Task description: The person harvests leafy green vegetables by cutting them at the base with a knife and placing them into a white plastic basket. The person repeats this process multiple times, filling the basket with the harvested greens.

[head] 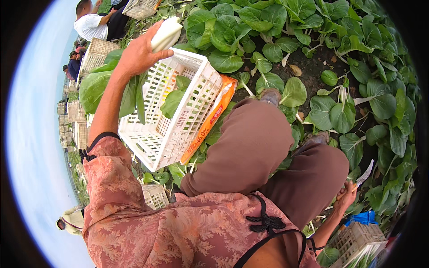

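Observation:
My left hand [139,52] grips a bok choy by its pale base [167,33], over the near side of a white slatted plastic crate [197,110]. Its broad green leaves [97,87] hang below my wrist, beside the crate. Inside the crate, some green leaves [174,98] show through the opening. Off to the right, past my knee, my right hand [347,197] is closed around the handle of a knife with a curved, sickle-like blade [366,174]. The blade points up and away from me, over the plants.
An orange printed sack [209,125] lies under the crate's side. Bok choy plants [343,110] grow from dark soil around my feet. More crates stand behind [154,196] and at right [358,239], the latter with blue plastic [362,217]. A person in white [92,25] sits nearby.

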`<action>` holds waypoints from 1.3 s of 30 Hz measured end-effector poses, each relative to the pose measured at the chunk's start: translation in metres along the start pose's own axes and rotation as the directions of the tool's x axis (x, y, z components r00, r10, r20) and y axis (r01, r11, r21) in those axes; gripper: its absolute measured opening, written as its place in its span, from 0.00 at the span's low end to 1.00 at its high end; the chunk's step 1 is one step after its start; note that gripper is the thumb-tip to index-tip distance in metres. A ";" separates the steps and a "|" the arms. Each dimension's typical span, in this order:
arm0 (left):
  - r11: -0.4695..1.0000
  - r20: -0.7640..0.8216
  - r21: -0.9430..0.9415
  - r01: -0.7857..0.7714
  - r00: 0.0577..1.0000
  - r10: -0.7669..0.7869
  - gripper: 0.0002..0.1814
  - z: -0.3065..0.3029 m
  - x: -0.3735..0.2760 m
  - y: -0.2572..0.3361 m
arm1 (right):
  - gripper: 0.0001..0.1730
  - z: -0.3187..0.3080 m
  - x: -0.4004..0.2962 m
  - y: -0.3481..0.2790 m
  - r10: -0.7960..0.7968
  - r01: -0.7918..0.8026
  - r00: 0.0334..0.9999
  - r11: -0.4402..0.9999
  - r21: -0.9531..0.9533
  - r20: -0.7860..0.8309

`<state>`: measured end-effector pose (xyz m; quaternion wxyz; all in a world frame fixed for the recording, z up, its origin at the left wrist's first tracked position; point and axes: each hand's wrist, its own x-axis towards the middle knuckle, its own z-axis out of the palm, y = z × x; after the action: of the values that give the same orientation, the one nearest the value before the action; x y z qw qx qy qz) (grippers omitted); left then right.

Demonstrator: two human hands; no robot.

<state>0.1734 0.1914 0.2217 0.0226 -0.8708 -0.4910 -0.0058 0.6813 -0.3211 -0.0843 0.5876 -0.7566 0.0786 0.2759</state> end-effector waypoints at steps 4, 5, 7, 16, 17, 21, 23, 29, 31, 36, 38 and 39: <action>0.966 0.093 0.081 0.247 0.963 -0.254 0.53 0.101 -0.039 -0.078 | 0.12 -0.019 -0.021 0.010 0.004 -0.004 1.000 1.000 0.017 0.006; 0.938 0.174 0.074 0.340 0.921 -0.347 0.54 0.136 -0.038 -0.088 | 0.11 -0.013 -0.030 0.000 -0.024 0.024 0.999 0.999 0.024 -0.031; 0.907 0.187 0.016 0.421 0.890 -0.416 0.55 0.193 -0.050 -0.113 | 0.10 0.002 -0.044 -0.017 -0.069 0.072 0.995 0.997 0.037 -0.077; 0.833 0.253 -0.119 0.541 0.828 -0.501 0.50 0.369 -0.052 -0.153 | 0.10 0.046 -0.045 -0.040 -0.009 -0.011 0.987 0.992 -0.126 -0.160; 0.824 0.273 -0.111 0.555 0.814 -0.512 0.49 0.383 -0.058 -0.160 | 0.09 0.051 -0.042 -0.039 0.002 -0.024 0.988 0.990 -0.142 -0.153; 0.789 0.336 -0.104 0.606 0.768 -0.545 0.44 0.411 -0.041 -0.138 | 0.09 0.049 -0.039 -0.052 0.004 -0.037 0.988 0.976 -0.216 -0.152; 0.751 0.389 -0.128 0.648 0.729 -0.563 0.43 0.419 -0.026 -0.136 | 0.09 0.045 -0.043 -0.064 -0.004 -0.027 0.991 0.975 -0.223 -0.135; 0.759 0.423 -0.070 0.648 0.708 -0.565 0.46 0.418 -0.033 -0.139 | 0.08 0.068 -0.032 -0.119 -0.096 0.108 0.994 0.948 -0.300 0.052; 0.809 0.307 -0.170 0.563 0.810 -0.500 0.47 0.418 -0.037 -0.155 | 0.08 0.086 -0.030 -0.156 -0.159 0.203 0.976 0.911 -0.359 0.148; 0.577 0.052 -0.739 0.348 0.883 -0.466 0.31 0.322 -0.020 -0.140 | 0.11 0.165 -0.065 -0.247 -0.244 0.380 0.921 0.734 -0.563 0.304; 0.419 -0.021 -0.888 0.189 0.894 -0.448 0.22 0.240 -0.003 -0.094 | 0.12 0.190 -0.055 -0.264 -0.211 0.474 0.868 0.625 -0.621 0.450; 0.324 -0.044 -0.939 0.115 0.895 -0.445 0.18 0.206 0.004 -0.064 | 0.12 0.208 -0.054 -0.269 -0.193 0.508 0.842 0.599 -0.619 0.503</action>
<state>0.1181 0.2377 0.0185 -0.3925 -0.6226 -0.5385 -0.4103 0.6874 -0.0583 0.1381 0.2808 -0.8567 -0.3092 0.3027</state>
